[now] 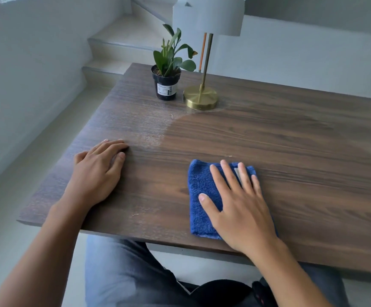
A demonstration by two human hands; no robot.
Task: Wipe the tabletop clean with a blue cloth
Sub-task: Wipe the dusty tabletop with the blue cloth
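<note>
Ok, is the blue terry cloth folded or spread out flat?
Folded: the blue terry cloth forms a compact thick rectangle under the right hand, its rounded edges stacked in layers.

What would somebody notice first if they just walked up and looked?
Probably the blue cloth, folded near the table's front edge with the right hand flat on it. Next, the dusty pale patch on the left beyond the left hand, and the plant and gold lamp at the back.
</note>
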